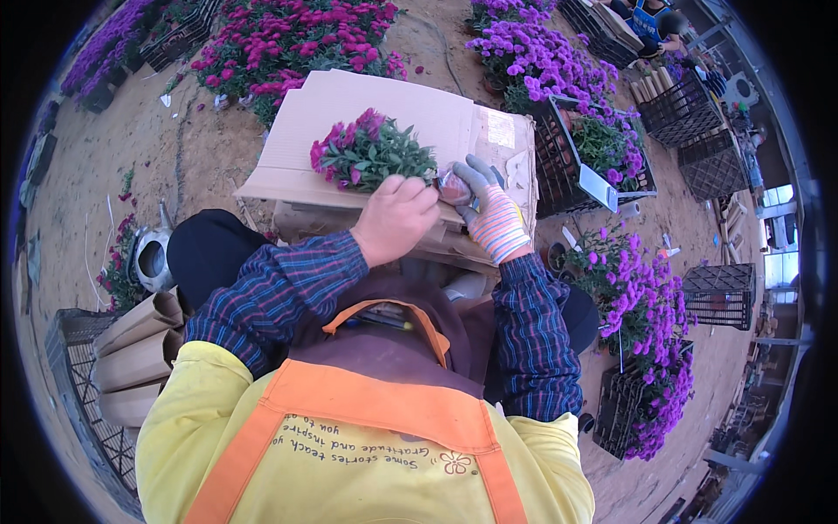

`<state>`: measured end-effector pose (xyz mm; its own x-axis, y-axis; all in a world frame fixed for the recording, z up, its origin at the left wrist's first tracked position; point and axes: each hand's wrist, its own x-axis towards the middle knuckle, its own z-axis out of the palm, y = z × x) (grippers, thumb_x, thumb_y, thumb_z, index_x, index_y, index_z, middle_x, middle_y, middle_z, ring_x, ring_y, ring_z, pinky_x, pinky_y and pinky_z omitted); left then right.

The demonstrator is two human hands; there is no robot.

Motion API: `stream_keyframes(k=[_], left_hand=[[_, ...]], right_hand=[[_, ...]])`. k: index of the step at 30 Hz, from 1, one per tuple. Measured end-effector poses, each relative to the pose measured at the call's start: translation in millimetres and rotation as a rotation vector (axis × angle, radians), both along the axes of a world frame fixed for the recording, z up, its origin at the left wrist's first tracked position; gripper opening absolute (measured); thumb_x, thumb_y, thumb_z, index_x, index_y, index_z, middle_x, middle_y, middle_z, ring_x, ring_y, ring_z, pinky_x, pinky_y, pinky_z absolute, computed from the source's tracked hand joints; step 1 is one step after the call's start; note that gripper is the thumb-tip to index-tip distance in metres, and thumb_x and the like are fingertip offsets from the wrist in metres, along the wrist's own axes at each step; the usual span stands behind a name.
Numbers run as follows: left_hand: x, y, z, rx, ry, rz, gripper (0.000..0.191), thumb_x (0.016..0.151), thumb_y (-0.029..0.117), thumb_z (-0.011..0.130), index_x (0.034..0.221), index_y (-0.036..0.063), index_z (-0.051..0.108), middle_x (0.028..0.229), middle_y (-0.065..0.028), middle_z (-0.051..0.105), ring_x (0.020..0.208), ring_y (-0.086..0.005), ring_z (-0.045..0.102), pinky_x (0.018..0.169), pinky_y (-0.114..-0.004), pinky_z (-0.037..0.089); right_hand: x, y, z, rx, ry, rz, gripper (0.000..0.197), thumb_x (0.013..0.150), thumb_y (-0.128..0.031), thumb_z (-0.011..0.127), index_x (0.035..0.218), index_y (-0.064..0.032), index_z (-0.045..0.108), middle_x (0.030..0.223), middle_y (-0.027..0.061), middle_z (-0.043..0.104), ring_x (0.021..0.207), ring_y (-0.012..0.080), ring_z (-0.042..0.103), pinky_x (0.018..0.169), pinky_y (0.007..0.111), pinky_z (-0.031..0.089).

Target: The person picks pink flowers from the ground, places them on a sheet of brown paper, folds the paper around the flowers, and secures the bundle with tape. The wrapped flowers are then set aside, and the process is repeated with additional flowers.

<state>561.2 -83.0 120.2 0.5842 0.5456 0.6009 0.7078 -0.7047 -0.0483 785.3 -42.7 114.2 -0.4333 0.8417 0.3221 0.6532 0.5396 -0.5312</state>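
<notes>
A small potted plant with magenta flowers [376, 154] lies on its side on a cardboard sheet [275, 177], blooms towards the left. My left hand [400, 216], bare, has its fingers curled together at the base of the foliage; what lies between the fingertips is hidden. In a striped knit glove with grey fingers, my right hand [491, 206] grips the small reddish pot [454, 187], which looks wrapped in clear film. The pot points to the right, close to the fingers of my left hand.
Magenta flowers [294, 46] and purple flowers [537, 56] stand beyond the cardboard. On the right is a black plastic crate [556, 157] with pots, a phone [597, 188] at its edge. Cardboard sleeves [134, 360] fill a crate at left, near a metal kettle [154, 259]. Another person [645, 26] sits far right.
</notes>
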Motion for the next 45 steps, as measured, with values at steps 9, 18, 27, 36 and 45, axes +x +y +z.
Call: stream_keyframes(k=[9,18,27,36,45], left_hand=[[-4,51,15,-0.547,0.074,0.092,0.042,0.083,0.027,0.074,0.117,0.0061,0.061,0.128,-0.0138,0.065,0.129,-0.0289,0.056,0.109,-0.051,0.042],[-36,67,38,-0.586,0.436,0.062,0.078,0.067,0.047,0.089,0.126,0.0073,0.058,0.125,-0.0168,0.064,0.13,-0.0321,0.055,0.11,-0.054,0.04],[-46,128,40,-1.035,0.234,0.085,0.082,0.069,0.053,0.081,0.126,0.0003,0.057,0.114,-0.0214,0.062,0.106,-0.0384,0.065,0.09,-0.046,0.054],[-42,130,32,-0.962,0.289,0.043,0.081,0.068,0.037,0.084,0.133,-0.002,0.056,0.118,-0.0203,0.059,0.109,-0.0382,0.063,0.092,-0.046,0.055],[-78,146,29,-0.911,0.17,0.251,0.077,0.08,0.064,0.071,0.118,-0.0036,0.07,0.119,-0.022,0.063,0.112,-0.039,0.063,0.101,-0.048,0.05]], right_hand=[[-11,-7,-7,-0.057,0.231,-0.077,0.045,0.095,-0.02,0.067,0.137,-0.0081,0.059,0.142,0.0236,0.055,0.133,0.043,0.051,0.109,0.046,0.045],[-41,-8,-40,0.359,0.307,-0.195,0.03,0.097,-0.012,0.055,0.125,-0.0038,0.06,0.133,0.0254,0.057,0.114,0.0424,0.06,0.103,0.048,0.048],[-50,75,-22,-0.072,-0.025,-0.385,0.025,0.092,-0.022,0.055,0.094,-0.007,0.075,0.088,0.0173,0.072,0.093,0.0395,0.066,0.088,0.05,0.05],[-57,87,-7,0.246,0.269,-0.125,0.013,0.087,-0.014,0.067,0.096,-0.0051,0.07,0.1,0.0177,0.066,0.098,0.04,0.061,0.089,0.048,0.049],[-67,140,-5,-0.258,-0.112,-0.229,0.029,0.093,-0.024,0.058,0.096,0.0005,0.074,0.097,0.0264,0.071,0.099,0.0442,0.066,0.09,0.049,0.052]])
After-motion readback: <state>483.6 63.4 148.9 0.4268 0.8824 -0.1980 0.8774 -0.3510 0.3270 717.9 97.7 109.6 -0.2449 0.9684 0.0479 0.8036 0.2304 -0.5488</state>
